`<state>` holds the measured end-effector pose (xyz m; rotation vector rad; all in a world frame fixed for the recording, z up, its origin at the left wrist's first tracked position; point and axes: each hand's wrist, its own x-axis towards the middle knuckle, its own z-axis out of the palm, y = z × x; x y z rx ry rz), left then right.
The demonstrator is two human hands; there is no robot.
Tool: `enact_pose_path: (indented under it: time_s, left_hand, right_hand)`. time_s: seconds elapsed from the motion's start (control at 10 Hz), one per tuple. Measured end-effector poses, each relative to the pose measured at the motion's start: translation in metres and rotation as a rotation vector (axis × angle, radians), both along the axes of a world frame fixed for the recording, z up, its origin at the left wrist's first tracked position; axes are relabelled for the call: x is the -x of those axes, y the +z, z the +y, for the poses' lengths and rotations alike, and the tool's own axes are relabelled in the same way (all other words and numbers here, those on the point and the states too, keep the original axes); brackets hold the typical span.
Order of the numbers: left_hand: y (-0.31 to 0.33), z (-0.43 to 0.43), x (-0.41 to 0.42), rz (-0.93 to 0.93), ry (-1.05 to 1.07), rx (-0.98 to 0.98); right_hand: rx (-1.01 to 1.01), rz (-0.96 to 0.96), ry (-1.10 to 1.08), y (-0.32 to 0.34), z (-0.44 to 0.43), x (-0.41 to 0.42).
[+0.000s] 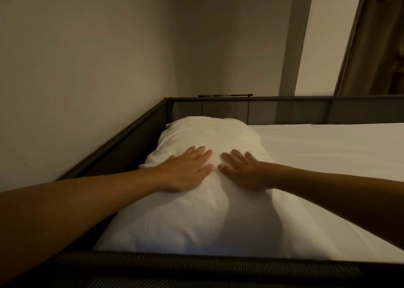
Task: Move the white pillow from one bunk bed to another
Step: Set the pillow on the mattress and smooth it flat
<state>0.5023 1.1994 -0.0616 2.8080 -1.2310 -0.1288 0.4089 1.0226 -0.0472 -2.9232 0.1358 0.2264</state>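
— Dim room, plain walls meeting in a corner, a curtain (376,45) at the far right. What's below?

— Upper bunk bed (113,147) with a dark rail around it and a white sheet on the mattress (328,156). The near rail runs across the bottom of the view.

— And the white pillow (196,211)?

— Lying lengthwise on the mattress along the left rail, its far end close to the corner of the frame.

— Where are the hands?

— Both on top of the pillow, about midway along it. The left hand (185,169) comes in from the lower left on a long, nearly straight arm; the right hand (242,172) from the right, forearm angled inward. The thumbs nearly meet in the middle.

— Gripping it?

— No. Both are open, palms down, fingers spread flat and pressed into the fabric, which dents a little between them. Nothing is pinched or curled around.
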Motion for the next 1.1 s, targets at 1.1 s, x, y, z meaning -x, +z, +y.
enact_pose_path:
  time_s: [1.1]
  left_hand:
    - [0.095, 0.104, 0.023, -0.009, 0.276, 0.056]
  right_hand:
    - [0.035, 0.269, -0.089, 0.060, -0.064, 0.082]
